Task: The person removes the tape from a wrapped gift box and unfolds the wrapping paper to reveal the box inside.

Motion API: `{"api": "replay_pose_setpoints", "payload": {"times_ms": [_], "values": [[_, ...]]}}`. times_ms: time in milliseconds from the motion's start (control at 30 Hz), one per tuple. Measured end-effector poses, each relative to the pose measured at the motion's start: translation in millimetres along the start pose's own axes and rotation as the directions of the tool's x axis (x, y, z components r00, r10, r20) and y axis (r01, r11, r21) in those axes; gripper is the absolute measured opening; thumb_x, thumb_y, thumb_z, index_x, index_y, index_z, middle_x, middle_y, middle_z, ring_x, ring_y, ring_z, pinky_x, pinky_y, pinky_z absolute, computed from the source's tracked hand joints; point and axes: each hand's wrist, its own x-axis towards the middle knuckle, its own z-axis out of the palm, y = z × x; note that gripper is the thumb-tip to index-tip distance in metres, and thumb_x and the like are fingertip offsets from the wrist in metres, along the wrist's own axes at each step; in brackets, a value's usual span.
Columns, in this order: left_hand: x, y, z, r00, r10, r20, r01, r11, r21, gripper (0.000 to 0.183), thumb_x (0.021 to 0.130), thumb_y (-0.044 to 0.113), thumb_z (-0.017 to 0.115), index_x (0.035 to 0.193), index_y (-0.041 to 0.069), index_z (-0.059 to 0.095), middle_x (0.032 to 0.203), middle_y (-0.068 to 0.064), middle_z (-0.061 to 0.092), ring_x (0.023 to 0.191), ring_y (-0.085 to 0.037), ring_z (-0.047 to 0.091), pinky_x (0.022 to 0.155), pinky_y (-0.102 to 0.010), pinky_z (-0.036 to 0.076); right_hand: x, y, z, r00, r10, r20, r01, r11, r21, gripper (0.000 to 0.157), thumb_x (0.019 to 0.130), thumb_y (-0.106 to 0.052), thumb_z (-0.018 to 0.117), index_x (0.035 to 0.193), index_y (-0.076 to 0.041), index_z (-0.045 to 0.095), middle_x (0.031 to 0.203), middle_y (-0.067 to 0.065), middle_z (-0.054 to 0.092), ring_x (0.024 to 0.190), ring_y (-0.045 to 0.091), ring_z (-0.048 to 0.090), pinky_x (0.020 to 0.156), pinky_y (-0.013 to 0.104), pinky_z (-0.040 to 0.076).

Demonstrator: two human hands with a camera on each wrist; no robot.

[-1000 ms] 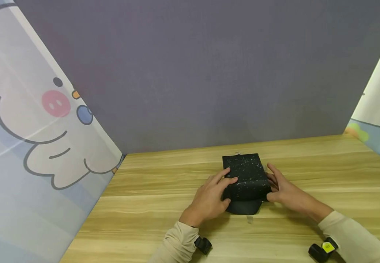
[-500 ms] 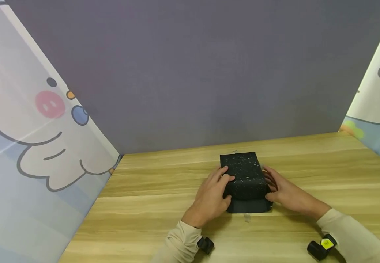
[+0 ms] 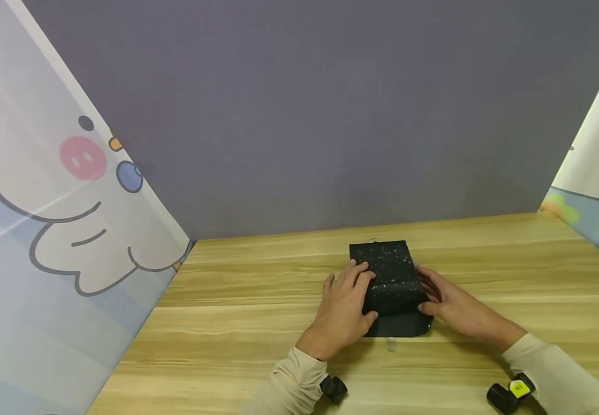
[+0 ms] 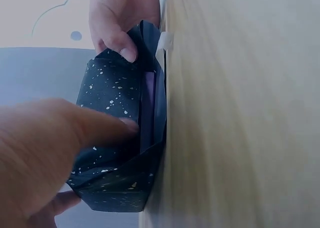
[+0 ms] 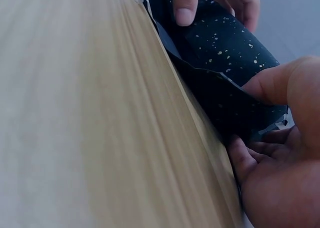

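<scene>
A box wrapped in black wrapping paper with pale specks [image 3: 388, 268] lies on the table; a paper flap [image 3: 400, 325] juts out at its near side. My left hand [image 3: 343, 308] holds the left end, fingertips on the top and thumb at the front. At the right end, my right hand [image 3: 452, 302] grips the folded paper, its thumb [image 5: 267, 86] in front and other fingers tucked behind. A purple strip [image 4: 149, 91] shows between the paper layers in the left wrist view. The rest of the contents is hidden.
Small bits of clear tape sit at the paper's edges, one piece of tape [image 3: 391, 344] on the near table side. The wood-grain table [image 3: 237, 323] meets a grey panel [image 3: 330, 127] behind, with cartoon-printed sheets [image 3: 45, 230] at the sides.
My left hand has shifted slightly right, its fingers now farther over the top. My right hand has drawn its fingers closer to the right end. The near flap shows wider toward the right.
</scene>
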Motion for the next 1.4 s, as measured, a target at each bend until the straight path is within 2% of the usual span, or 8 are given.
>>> {"api": "replay_pose_setpoints", "payload": {"times_ms": [167,300,433,600,867,1100,1267,1400], "values": [[4.2,-2.5,-1.4,0.999,0.039,-0.007,-0.038,0.994,0.104,0.079,0.084,0.037,0.083,0.151,0.02,0.043,0.155,-0.002,0.04,0.147,-0.025,0.031,0.108,-0.053,0.039,1,-2,-2.5,1.0,0.007,0.006,-0.007,1.0,0.007,0.082,0.095,-0.007,0.063,0.154,0.013,0.009,0.156,0.036,0.019,0.141,0.055,0.024,0.106,0.043,0.04],[6.1,-1.5,-2.6,0.998,0.061,-0.007,-0.059,0.985,0.16,0.082,0.083,0.042,0.083,0.151,0.02,0.044,0.153,-0.002,0.042,0.145,-0.025,0.033,0.106,-0.049,0.041,-1,-5,-4.7,0.999,0.032,0.006,-0.032,0.999,-0.012,0.081,0.098,-0.014,0.063,0.154,0.012,0.011,0.157,0.036,0.018,0.141,0.054,0.026,0.105,0.051,0.039],[8.7,0.1,-2.3,0.998,0.068,-0.013,-0.065,0.983,0.172,0.083,0.081,0.048,0.082,0.15,0.02,0.045,0.153,-0.003,0.041,0.145,-0.026,0.033,0.104,-0.046,0.044,-1,-6,-6.9,0.999,0.037,-0.008,-0.038,0.999,-0.027,0.083,0.099,-0.021,0.065,0.153,0.013,0.013,0.155,0.037,0.022,0.139,0.053,0.03,0.104,0.05,0.041],[11.1,2.1,-1.0,0.999,0.036,-0.012,-0.033,0.983,0.181,0.084,0.079,0.055,0.081,0.148,0.02,0.047,0.152,-0.004,0.041,0.144,-0.027,0.033,0.103,-0.044,0.044,2,-6,-7.0,0.999,0.043,-0.006,-0.043,0.999,0.0,0.084,0.097,-0.021,0.067,0.152,0.015,0.014,0.153,0.039,0.024,0.138,0.054,0.032,0.103,0.048,0.043],[13.0,9.1,2.8,1.0,-0.003,0.005,0.002,0.971,0.24,0.087,0.078,0.06,0.079,0.146,0.018,0.044,0.149,-0.007,0.038,0.141,-0.028,0.035,0.099,-0.043,0.047,0,-7,-6.7,0.996,0.085,0.007,-0.086,0.996,0.02,0.088,0.098,-0.027,0.068,0.153,0.015,0.013,0.154,0.039,0.02,0.14,0.056,0.026,0.106,0.057,0.037],[15.6,10.2,3.3,1.0,0.0,-0.027,0.008,0.96,0.282,0.09,0.075,0.063,0.08,0.146,0.019,0.045,0.146,-0.007,0.041,0.137,-0.028,0.038,0.1,-0.043,0.047,2,-6,-8.6,0.997,0.061,0.048,-0.065,0.994,0.091,0.092,0.094,-0.019,0.071,0.152,0.016,0.008,0.153,0.041,0.018,0.138,0.056,0.029,0.102,0.042,0.045],[15.1,13.6,4.6,1.0,-0.021,0.001,0.02,0.946,0.323,0.096,0.074,0.073,0.073,0.149,0.021,0.042,0.147,-0.007,0.041,0.138,-0.029,0.038,0.102,-0.044,0.045,-2,-3,-10.7,0.997,0.053,0.061,-0.058,0.995,0.08,0.089,0.096,-0.018,0.068,0.154,0.014,0.008,0.156,0.04,0.013,0.14,0.057,0.022,0.105,0.048,0.039],[15.9,18.9,5.4,0.998,-0.053,0.025,0.041,0.937,0.348,0.097,0.075,0.074,0.072,0.151,0.023,0.039,0.146,-0.007,0.041,0.138,-0.03,0.037,0.104,-0.044,0.042,-5,0,-11.2,0.997,0.019,0.076,-0.028,0.992,0.125,0.085,0.094,-0.011,0.064,0.153,0.015,0.007,0.156,0.04,0.01,0.141,0.058,0.015,0.102,0.03,0.042]]}}
